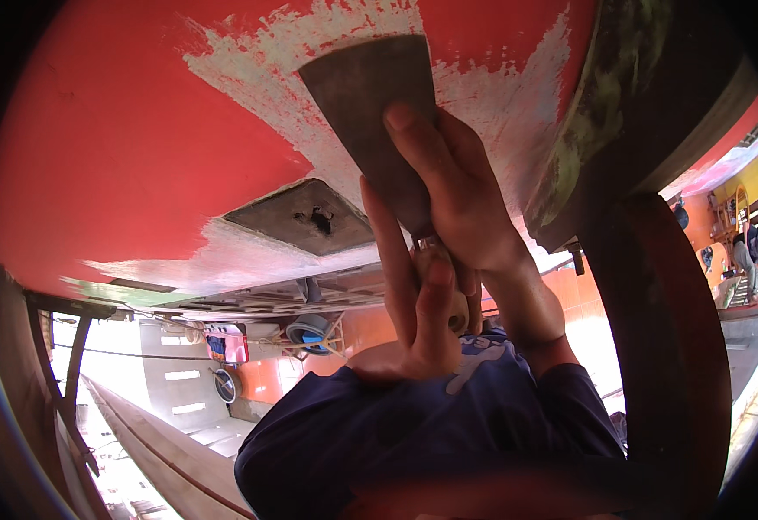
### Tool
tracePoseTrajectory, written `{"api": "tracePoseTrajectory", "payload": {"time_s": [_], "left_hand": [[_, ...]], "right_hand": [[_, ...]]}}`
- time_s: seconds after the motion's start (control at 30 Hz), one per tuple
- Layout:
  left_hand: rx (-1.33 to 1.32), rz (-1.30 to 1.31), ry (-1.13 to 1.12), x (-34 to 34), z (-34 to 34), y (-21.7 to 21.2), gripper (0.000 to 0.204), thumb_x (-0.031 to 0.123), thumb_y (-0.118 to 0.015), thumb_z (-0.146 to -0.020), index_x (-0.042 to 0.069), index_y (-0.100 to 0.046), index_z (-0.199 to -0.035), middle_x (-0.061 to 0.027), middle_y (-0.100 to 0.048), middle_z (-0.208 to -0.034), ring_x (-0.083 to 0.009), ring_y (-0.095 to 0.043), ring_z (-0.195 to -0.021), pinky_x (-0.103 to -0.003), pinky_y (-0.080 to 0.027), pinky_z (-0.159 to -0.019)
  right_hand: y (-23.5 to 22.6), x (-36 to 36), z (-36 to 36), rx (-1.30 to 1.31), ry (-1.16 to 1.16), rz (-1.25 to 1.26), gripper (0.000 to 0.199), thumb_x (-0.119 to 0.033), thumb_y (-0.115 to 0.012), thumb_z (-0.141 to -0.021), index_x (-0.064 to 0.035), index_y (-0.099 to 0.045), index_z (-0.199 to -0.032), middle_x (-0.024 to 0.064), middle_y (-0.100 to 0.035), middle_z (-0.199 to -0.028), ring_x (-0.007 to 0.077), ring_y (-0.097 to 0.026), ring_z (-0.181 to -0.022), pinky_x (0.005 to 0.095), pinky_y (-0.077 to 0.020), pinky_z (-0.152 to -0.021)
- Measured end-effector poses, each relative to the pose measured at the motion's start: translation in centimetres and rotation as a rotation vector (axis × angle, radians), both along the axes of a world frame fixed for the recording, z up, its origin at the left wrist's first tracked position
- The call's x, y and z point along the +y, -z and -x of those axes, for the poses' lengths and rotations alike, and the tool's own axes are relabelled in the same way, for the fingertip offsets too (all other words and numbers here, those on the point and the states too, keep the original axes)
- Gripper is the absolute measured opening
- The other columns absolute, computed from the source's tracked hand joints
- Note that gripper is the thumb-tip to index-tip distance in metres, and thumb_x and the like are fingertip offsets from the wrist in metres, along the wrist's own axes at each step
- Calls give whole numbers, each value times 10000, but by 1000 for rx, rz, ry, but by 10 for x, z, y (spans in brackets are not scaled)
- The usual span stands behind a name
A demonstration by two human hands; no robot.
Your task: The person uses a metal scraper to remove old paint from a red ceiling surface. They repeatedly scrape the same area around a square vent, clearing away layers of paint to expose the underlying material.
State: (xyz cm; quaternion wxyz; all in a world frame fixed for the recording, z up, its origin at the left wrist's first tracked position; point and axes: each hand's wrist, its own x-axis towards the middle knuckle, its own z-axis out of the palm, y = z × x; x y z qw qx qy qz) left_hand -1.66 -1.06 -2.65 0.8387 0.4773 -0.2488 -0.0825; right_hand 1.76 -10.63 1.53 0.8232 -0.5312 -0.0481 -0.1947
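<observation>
I hold a wide metal scraper (357,91) flat against a red painted surface (128,147) overhead, where the paint is scraped to white (310,43). My right hand (457,195) presses its fingers on the blade's lower part. Just below, my left hand (414,308) is wrapped around the pale wooden handle (455,303). Both arms wear dark blue sleeves (414,433).
A grey square patch (301,217) with a dark hole sits in the surface left of my hands. A dark curved beam (673,347) runs down the right side. A blue-grey bucket (310,331) and a long plank (162,451) lie beyond. Another person (747,253) is far right.
</observation>
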Motion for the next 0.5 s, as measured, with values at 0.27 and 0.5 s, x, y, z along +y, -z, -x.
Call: {"api": "tracePoseTrajectory", "payload": {"time_s": [0.27, 0.5], "left_hand": [[-42, -25, 54, -2, 14, -5, 830, 205, -381, -904, 95, 198, -1487, -151, -512, -802, -104, -394, -427, -211, -359, -335], [-27, 7, 72, -3, 7, 1, 844, 213, -391, -894, 82, 197, -1486, -234, -470, -1205, -102, -435, -505, -216, -362, -342]], "right_hand": [[-1, 0, 11, 35, -14, -134, 325, -367, -562, -964, -47, -605, -1006, -56, -558, -795, 9, -474, -680, 190, -379, -579], [4, -3, 4, -7, 29, -46, 321, -369, -569, -960, -55, -609, -1015, -58, -574, -830, 5, -489, -708, 184, -388, -597]]}}
